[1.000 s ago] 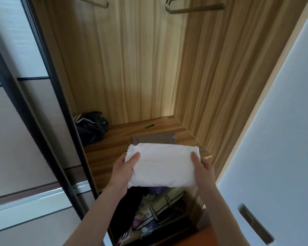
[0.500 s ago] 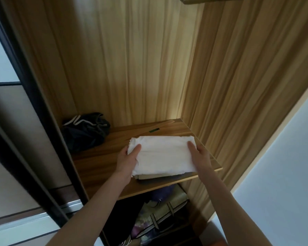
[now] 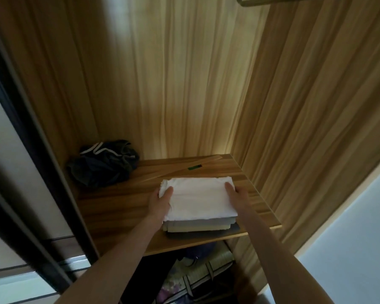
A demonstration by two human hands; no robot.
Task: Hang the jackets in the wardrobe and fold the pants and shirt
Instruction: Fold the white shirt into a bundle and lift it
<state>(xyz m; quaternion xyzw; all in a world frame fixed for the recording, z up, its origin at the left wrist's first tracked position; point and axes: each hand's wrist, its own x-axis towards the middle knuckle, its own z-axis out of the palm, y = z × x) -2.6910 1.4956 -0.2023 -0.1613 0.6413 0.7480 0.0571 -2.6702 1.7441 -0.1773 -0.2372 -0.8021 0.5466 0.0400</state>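
Head view shows the folded white shirt (image 3: 198, 197) resting atop folded pants (image 3: 201, 228) on the wardrobe shelf (image 3: 119, 207), gripped at either end between left hand (image 3: 160, 204) and right hand (image 3: 239, 197), so folding looks finished; no hung jackets appear.

— Where does the folded shirt (image 3: 198, 197) lie?
— On a stack of folded clothes (image 3: 199, 226) at the shelf (image 3: 119, 207) front, right side.
— And behind, left?
— A crumpled garment (image 3: 103, 163), well apart.

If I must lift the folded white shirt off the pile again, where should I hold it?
Probably by its two short ends, coming from the front: the white shirt lies flat on the folded pile, its long edge facing the shelf front.
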